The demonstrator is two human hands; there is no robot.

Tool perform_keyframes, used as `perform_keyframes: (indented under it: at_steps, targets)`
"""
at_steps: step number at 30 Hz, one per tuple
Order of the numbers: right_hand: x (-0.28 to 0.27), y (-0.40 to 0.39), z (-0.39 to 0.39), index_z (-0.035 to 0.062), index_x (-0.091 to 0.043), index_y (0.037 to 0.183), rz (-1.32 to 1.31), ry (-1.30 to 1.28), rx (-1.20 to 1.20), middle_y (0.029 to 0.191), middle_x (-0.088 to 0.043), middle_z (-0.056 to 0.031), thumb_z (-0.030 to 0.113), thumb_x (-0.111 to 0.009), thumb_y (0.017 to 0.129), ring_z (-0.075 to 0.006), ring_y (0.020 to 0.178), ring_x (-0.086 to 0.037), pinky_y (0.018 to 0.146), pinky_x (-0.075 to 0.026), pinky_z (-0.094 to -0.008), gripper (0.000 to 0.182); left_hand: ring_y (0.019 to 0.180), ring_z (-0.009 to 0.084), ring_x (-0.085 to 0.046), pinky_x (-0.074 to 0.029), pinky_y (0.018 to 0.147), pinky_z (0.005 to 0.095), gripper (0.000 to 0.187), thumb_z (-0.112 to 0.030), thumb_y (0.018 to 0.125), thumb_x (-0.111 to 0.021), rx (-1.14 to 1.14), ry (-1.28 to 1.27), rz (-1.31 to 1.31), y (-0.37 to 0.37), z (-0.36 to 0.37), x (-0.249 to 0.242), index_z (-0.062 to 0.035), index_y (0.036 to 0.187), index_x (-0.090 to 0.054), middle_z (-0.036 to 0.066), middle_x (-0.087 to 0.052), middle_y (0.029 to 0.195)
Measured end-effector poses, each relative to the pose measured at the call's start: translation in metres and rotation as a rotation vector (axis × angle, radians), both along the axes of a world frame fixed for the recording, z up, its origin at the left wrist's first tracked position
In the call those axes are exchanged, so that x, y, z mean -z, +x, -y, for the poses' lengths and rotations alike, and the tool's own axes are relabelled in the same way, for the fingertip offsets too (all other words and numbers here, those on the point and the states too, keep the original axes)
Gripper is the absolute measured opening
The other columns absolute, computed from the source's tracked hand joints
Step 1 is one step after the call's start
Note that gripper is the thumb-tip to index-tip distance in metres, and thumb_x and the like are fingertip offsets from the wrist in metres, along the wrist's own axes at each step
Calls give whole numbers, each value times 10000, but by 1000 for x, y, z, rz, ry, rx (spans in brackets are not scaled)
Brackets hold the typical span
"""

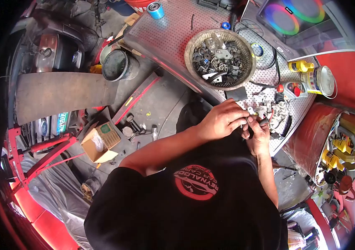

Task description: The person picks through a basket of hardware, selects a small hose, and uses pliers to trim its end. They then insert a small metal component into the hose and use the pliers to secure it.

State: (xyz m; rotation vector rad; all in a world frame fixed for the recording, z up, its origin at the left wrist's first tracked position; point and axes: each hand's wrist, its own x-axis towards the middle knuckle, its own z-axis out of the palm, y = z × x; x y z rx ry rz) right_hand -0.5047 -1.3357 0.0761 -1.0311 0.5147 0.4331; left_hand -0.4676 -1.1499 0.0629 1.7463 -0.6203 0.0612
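My left hand (pixel 223 118) is closed, its fingertips pinched together over the near edge of the workbench. Just to its right, my right hand (pixel 257 135) is closed with its thumb and fingers around a small black part (pixel 264 121). The fingertips of both hands meet, and a small pale piece (pixel 250 111) shows at that spot; its kind is too small to tell. Beyond the hands lies a crumpled, stained rag (pixel 280 114). A dark flat pad (pixel 236 94) rests between the left hand and a round basin (pixel 190 62) full of clips, brackets and small metal parts.
The perforated metal workbench (pixel 169 35) carries a blue filter (pixel 155 10), blue tape (pixel 226 26), yellow bottles (pixel 299 66) and a white bucket (pixel 326 81). A lit computer case (pixel 294 25) stands behind. On the left are a black bucket (pixel 115 65), an open cardboard box (pixel 99 143) and a red jack (pixel 44 156).
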Motion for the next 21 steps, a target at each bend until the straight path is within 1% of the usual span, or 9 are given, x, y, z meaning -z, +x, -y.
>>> perform_keyframes:
  at_steps: [4,5,6,9,13,14,18,20,21]
  targets:
    - [6,-4,8,33,-664,915,-12,-49,-60,727,-631,-57,212,-706,939,-116,545,-513,491,-411,-258,185,927,325,-667,-536,821,409,240,-52,817,-751,-66,39,42,-7,10,-7,-27,1040,-667,118,-685,1040]
    - [7,-5,8,31,-668,917,7,-62,-66,733,-644,-65,233,-710,940,-115,540,-522,480,-411,-257,207,836,324,-635,-527,750,414,175,-78,803,-738,-138,15,-12,-12,13,1,-34,948,-651,112,-647,873]
    - [10,-5,8,29,-670,942,54,-81,-62,753,-653,-58,231,-695,952,-106,547,-522,480,-406,-248,204,812,313,-637,-532,720,415,178,-71,788,-737,-137,29,-74,-12,11,3,-43,944,-654,116,-633,846]
    - [18,7,12,24,-670,1009,83,-484,-37,785,-659,-28,220,-665,970,-73,556,-508,495,-403,-236,200,810,203,-671,-544,675,302,182,-22,831,-732,-233,23,-217,-22,6,11,-30,1001,-666,85,-658,944]
    - [127,26,63,12,-634,1050,-116,-527,-57,803,-663,-47,140,-637,907,-94,562,-523,486,-406,-247,192,801,221,-671,-530,712,323,179,-50,819,-755,-338,34,-393,-32,-5,5,-39,981,-681,90,-668,897]
    - [153,33,72,14,-623,1054,-223,-488,-48,813,-661,-58,110,-616,886,-109,567,-523,480,-402,-257,193,811,229,-672,-524,730,319,173,-59,818,-754,-386,137,-308,-33,-7,5,-36,977,-688,97,-674,909]
    - [227,48,84,11,-630,1000,-328,-574,-199,791,-673,-79,158,-644,891,-138,553,-564,469,-442,-294,184,830,266,-681,-543,737,354,203,-88,808,-767,-449,211,-321,-47,-24,3,-66,990,-679,110,-673,929]
    - [230,64,72,13,-663,966,-286,-931,-378,764,-681,-83,183,-670,891,-150,567,-618,486,-484,-308,186,842,249,-678,-534,740,335,210,-79,825,-754,-501,226,-348,-57,-33,1,-58,1023,-685,116,-674,906]
    - [220,71,67,13,-688,972,-290,-875,-384,755,-690,-92,199,-692,885,-145,592,-653,511,-516,-310,205,838,231,-676,-529,733,323,205,-75,831,-749,-531,199,-433,-62,-36,-1,-51,1024,-684,113,-673,898]
